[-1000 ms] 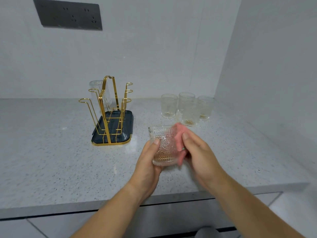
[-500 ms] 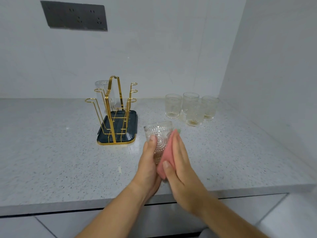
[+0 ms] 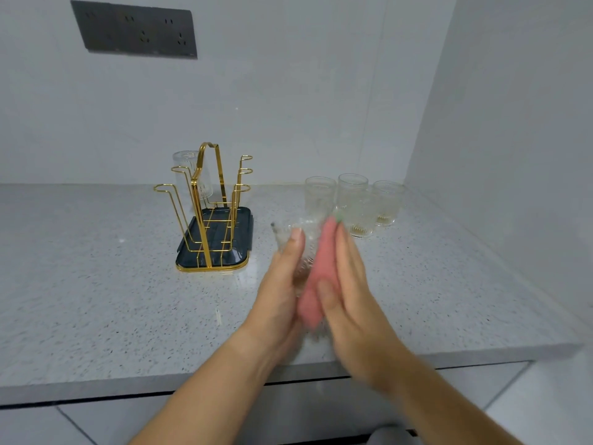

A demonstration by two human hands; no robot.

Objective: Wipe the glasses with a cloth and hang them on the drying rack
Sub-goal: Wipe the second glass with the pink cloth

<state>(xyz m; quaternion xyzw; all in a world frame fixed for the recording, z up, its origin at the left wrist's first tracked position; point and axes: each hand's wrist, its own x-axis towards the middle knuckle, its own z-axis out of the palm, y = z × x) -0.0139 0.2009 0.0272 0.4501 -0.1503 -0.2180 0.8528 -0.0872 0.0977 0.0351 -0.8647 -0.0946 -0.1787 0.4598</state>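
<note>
My left hand (image 3: 282, 284) grips a clear patterned glass (image 3: 303, 248) above the counter, its outline blurred by motion. My right hand (image 3: 349, 293) presses a pink cloth (image 3: 317, 281) flat against the glass's right side, fingers straight. A gold wire drying rack (image 3: 205, 213) on a dark tray (image 3: 239, 226) stands to the left of my hands. One glass (image 3: 187, 165) hangs upside down on the rack's far left prong. Several more glasses (image 3: 353, 200) stand upright in a cluster at the back right.
The speckled grey counter (image 3: 96, 284) ends in a front edge just below my wrists. A white wall rises on the right, close to the glass cluster. A dark socket panel (image 3: 134, 28) is on the back wall.
My right hand has slid the cloth from the glass's upper rim down along its side. The glass has tilted and now looks blurred, and both hands shifted slightly.
</note>
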